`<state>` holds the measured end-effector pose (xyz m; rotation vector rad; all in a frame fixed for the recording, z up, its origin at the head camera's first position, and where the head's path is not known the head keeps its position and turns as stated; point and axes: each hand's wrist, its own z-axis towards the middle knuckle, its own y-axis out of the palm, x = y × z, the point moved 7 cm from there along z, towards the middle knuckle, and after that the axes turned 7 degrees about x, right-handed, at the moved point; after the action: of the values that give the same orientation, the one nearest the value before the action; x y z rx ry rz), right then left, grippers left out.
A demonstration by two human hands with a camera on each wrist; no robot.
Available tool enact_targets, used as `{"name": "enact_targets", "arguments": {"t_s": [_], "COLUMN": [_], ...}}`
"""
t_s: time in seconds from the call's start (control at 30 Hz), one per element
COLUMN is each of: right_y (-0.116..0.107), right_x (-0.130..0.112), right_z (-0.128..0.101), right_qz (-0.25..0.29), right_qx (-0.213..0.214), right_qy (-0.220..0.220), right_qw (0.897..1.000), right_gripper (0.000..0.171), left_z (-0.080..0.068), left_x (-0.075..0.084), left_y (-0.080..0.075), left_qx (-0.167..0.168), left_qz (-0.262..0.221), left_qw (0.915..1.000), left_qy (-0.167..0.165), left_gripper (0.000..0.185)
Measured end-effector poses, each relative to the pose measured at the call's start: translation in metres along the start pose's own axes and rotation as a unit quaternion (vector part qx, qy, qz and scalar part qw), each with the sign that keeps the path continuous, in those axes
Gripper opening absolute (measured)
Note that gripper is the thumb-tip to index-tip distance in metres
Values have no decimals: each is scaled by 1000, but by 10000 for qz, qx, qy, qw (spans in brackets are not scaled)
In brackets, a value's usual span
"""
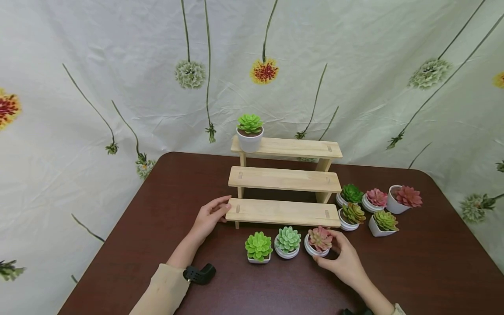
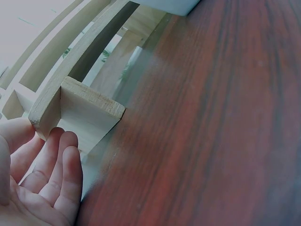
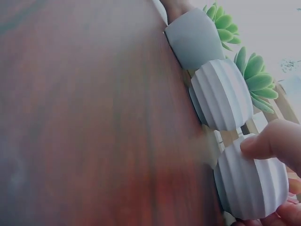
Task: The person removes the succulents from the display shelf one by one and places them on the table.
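My right hand [image 1: 345, 260] grips a pink succulent [image 1: 320, 239] in a white ribbed pot [image 3: 251, 181], thumb on its near side and fingers round the far side. The pot stands on the table at the right of a short row. Beside it are a pale green succulent [image 1: 288, 239] in a ribbed pot and a bright green succulent [image 1: 258, 246] in a squarish white pot. At the left end of a three-step wooden shelf [image 1: 281, 212], my left hand [image 1: 208, 218] holds the lowest board, thumb at its edge and fingers curled beneath.
On the top step sits a green succulent [image 1: 250, 131] in a white pot. Several more potted succulents cluster right of the shelf, among them a red succulent [image 1: 408, 196] whose pot leans. A flower-print cloth [image 1: 157, 87] hangs behind the dark brown table [image 1: 165, 197].
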<state>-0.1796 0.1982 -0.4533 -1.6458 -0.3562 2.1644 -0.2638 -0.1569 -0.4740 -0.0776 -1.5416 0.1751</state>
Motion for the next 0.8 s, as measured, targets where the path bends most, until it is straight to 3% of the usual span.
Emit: {"name": "enact_targets", "arguments": {"t_s": [0.07, 0.33, 0.53, 0.67, 0.8], "right_y": [-1, -5, -8, -10, -11], "right_x": [-2, -11, -27, -37, -49], "right_z": [1, 6, 11, 18, 27], "right_qz": [-175, -704, -611, -398, -154], "right_qx": [-78, -298, -317, -414, -505], "right_qy": [85, 153, -69, 12, 68], "right_qw": [9998, 9970, 9976, 9983, 9986], "right_gripper": [65, 69, 75, 74, 72], "left_z": [0, -14, -8, -1, 0], "left_x": [1, 34, 21, 5, 0], "left_y": [0, 2, 1, 0, -1], "left_qx": [-17, -119, -118, -74, -22], "left_qz": [-32, 53, -28, -103, -60], "left_qw": [10000, 9999, 9999, 9999, 10000], "left_qy": [19, -74, -72, -108, -21], "left_gripper": [43, 40, 41, 42, 42]}}
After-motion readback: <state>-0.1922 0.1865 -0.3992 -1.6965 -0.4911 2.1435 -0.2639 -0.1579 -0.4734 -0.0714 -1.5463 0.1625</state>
